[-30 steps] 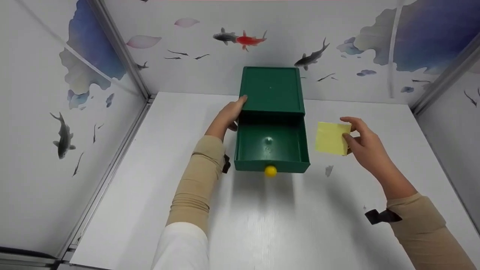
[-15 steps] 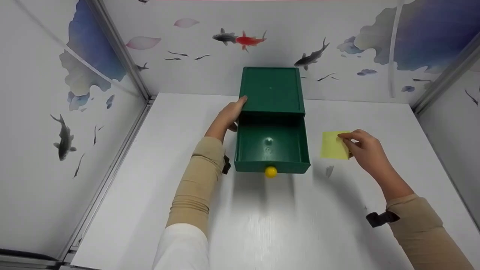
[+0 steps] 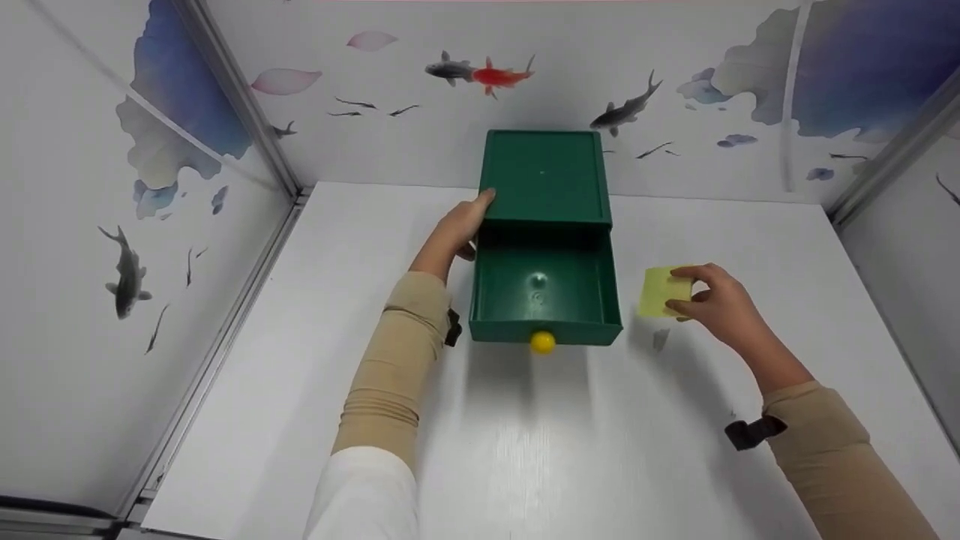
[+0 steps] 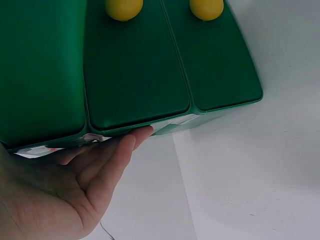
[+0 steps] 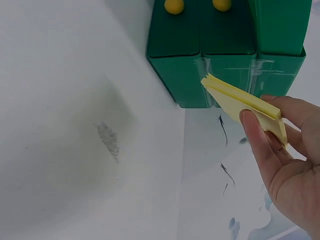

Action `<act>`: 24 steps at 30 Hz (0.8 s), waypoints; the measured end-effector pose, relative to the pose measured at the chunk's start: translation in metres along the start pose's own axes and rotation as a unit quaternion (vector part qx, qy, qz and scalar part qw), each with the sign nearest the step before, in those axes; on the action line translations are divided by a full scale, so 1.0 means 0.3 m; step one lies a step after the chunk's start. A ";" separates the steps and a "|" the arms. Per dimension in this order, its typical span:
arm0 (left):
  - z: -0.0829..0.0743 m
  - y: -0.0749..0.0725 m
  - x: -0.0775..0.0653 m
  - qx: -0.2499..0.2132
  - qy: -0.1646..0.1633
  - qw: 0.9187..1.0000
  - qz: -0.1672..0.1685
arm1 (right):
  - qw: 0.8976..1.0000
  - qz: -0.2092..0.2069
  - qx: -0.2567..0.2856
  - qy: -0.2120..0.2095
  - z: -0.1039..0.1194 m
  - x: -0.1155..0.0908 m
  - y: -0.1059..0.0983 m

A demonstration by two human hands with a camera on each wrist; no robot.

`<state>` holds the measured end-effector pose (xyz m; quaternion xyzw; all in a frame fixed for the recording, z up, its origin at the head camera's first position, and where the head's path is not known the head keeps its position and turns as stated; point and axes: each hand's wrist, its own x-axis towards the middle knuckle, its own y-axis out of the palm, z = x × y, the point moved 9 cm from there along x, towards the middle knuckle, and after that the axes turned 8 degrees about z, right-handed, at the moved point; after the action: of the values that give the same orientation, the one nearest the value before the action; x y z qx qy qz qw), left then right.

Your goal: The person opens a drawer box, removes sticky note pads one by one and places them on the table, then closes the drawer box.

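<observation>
A green drawer unit [image 3: 546, 176] stands against the back wall. Its top drawer [image 3: 536, 289] is pulled out, with a yellow knob [image 3: 542, 343] at the front and nothing visible inside. My left hand [image 3: 461, 229] lies along the unit's left side, its thumb at the top edge; in the left wrist view its fingers [image 4: 107, 165] are fairly straight against the side wall. Right of the drawer, my right hand [image 3: 716, 304] pinches a pad of yellow sticky notes [image 3: 655, 292] between thumb and fingers. The right wrist view shows the pad's thickness [image 5: 240, 97] edge-on.
Two closed drawers with yellow knobs [image 4: 206, 7] sit below the open one. Clear tape [image 5: 255, 70] crosses the unit's right side. A grey smudge [image 3: 660, 340] marks the white table [image 3: 517, 465]. Side walls and a back wall printed with fish surround it.
My right hand has come down and slightly left with the sticky notes, its fingers shifting on the pad. The left hand and the drawer unit stay in place.
</observation>
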<state>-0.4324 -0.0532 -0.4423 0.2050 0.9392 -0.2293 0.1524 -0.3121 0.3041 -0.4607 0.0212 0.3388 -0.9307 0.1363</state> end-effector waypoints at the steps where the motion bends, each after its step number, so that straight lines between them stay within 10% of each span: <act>1: 0.001 0.000 0.000 0.000 0.000 1.000 0.000 | 1.000 0.004 0.006 0.003 -0.009 0.003 0.005; 24: 0.004 0.001 -0.005 -0.004 -0.006 1.000 -0.004 | 0.993 -0.003 0.087 0.079 -0.128 0.079 0.048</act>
<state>-0.4307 -0.0541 -0.4430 0.1996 0.9400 -0.2273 0.1578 -0.3329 0.3124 -0.5025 0.1051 0.2663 -0.9525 0.1037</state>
